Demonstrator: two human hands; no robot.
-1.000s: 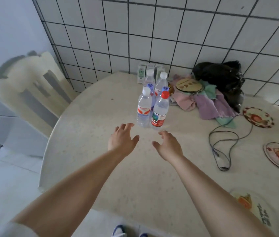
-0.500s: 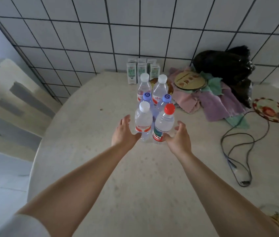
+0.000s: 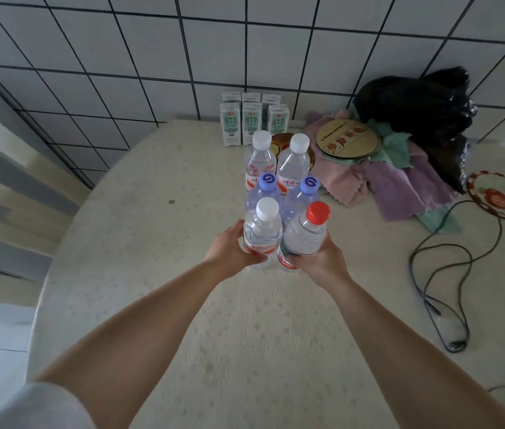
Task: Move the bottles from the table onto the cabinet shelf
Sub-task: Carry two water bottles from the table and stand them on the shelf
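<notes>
Left hand point(image 3: 228, 243) fingers grip upright white-capped clear plastic bottle point(image 3: 262, 235), right hand point(image 3: 322, 258) fingers grip adjacent red-capped clear plastic bottle point(image 3: 305, 236), nearest of six, on cream counter point(image 3: 152, 243).

Both bare forearms extended forward and converging; left hand point(image 3: 229, 249) curled round a white-capped bottle point(image 3: 262, 232); right hand point(image 3: 322, 258) curled round a red-capped bottle point(image 3: 305, 235).
</notes>
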